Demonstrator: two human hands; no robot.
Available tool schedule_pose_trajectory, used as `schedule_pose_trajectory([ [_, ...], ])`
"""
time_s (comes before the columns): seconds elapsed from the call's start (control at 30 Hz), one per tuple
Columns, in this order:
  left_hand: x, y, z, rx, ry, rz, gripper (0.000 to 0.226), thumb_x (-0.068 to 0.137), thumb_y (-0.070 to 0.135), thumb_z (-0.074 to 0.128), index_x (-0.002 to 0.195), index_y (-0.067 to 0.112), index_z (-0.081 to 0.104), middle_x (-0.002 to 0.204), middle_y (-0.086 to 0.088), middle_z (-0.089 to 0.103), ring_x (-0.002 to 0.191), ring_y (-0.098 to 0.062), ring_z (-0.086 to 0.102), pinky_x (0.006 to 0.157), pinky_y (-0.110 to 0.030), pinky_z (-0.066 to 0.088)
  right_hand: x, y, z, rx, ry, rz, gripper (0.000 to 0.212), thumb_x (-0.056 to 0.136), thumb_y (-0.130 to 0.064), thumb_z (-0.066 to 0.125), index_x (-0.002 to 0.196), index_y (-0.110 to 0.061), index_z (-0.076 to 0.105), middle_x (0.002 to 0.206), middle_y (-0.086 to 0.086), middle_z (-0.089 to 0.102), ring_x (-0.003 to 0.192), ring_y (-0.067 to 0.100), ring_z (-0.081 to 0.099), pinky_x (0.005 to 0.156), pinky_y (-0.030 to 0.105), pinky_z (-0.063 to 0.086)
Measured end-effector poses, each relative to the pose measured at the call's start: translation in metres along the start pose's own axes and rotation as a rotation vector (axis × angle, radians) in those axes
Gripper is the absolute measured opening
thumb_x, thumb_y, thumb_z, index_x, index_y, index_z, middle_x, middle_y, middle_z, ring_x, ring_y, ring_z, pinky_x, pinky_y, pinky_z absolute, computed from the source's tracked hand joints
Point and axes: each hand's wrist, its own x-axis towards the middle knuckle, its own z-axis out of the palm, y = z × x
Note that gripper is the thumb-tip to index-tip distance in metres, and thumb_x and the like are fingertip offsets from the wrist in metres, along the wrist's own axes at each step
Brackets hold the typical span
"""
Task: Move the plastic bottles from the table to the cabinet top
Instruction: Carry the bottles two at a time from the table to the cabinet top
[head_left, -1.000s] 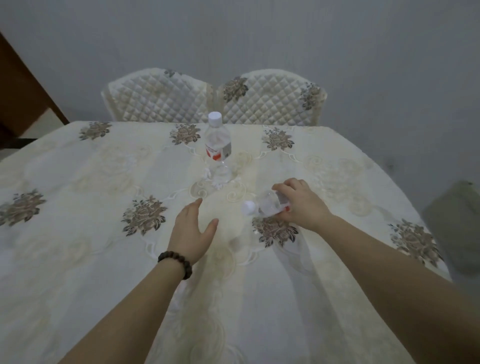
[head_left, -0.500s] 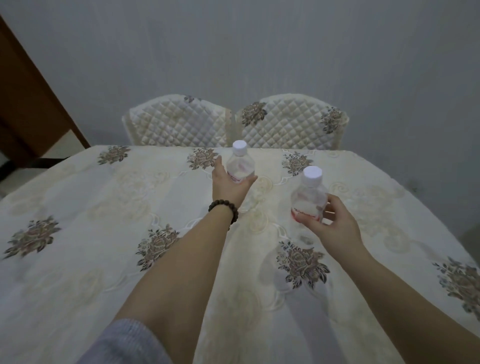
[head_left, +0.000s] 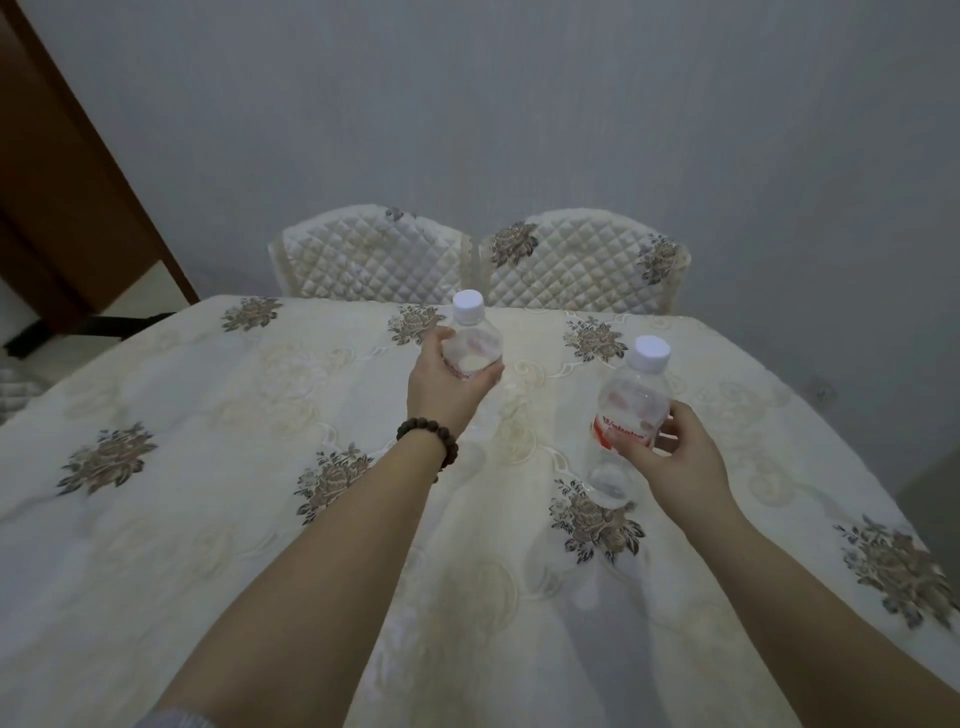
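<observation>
left hand (head_left: 447, 387): wrapped round the far bottle (head_left: 474, 338), centre frame
right hand (head_left: 670, 460): gripping the near bottle (head_left: 631, 410) above the table (head_left: 182, 467)

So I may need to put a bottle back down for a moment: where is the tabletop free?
Nearly all of the table is bare cloth: the wide left side beyond the left hand, the strip between the forearms, and the right edge. It is crowded only mid-table, where the left bottle and right bottle are held, the latter by the right hand.
</observation>
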Motion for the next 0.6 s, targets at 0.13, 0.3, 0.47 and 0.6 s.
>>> schedule_pose_trajectory([
  [0.13, -0.046, 0.026, -0.039, -0.033, 0.068, 0.024, 0.059, 0.067, 0.04, 0.083, 0.111, 0.039, 0.044, 0.101, 0.015, 0.056, 0.093, -0.01, 0.058, 0.08, -0.028, 0.05, -0.019, -0.028, -0.003, 0.002, -0.047, -0.055, 0.056, 0.07, -0.041, 0.08, 0.116, -0.028, 0.051, 0.108, -0.006, 0.063, 0.099, 0.012, 0.061, 0.076, 0.027, 0.045],
  [0.3, -0.109, 0.051, -0.095, -0.025, 0.154, 0.047, 0.059, 0.065, 0.044, 0.083, 0.111, 0.038, 0.046, 0.103, 0.013, 0.059, 0.094, -0.008, 0.06, 0.08, -0.028, 0.052, -0.055, -0.065, -0.001, 0.037, -0.162, -0.123, 0.055, 0.072, -0.04, 0.079, 0.115, -0.031, 0.046, 0.107, -0.005, 0.059, 0.098, 0.015, 0.06, 0.073, 0.026, 0.047],
  [0.47, -0.173, 0.066, -0.164, 0.025, 0.305, 0.028, 0.06, 0.07, 0.038, 0.082, 0.116, 0.029, 0.046, 0.094, 0.021, 0.052, 0.085, 0.007, 0.053, 0.077, -0.021, 0.048, -0.102, -0.094, 0.024, 0.04, -0.322, -0.215, 0.051, 0.072, -0.041, 0.079, 0.111, -0.031, 0.047, 0.106, -0.003, 0.061, 0.097, 0.017, 0.062, 0.074, 0.03, 0.05],
  [0.6, -0.224, 0.07, -0.223, 0.088, 0.441, -0.012, 0.061, 0.069, 0.041, 0.082, 0.117, 0.028, 0.046, 0.099, 0.011, 0.055, 0.092, -0.011, 0.058, 0.081, -0.028, 0.051, -0.149, -0.117, 0.055, 0.074, -0.465, -0.278, 0.05, 0.074, -0.041, 0.077, 0.113, -0.031, 0.046, 0.106, -0.002, 0.061, 0.094, 0.015, 0.061, 0.064, 0.019, 0.044],
])
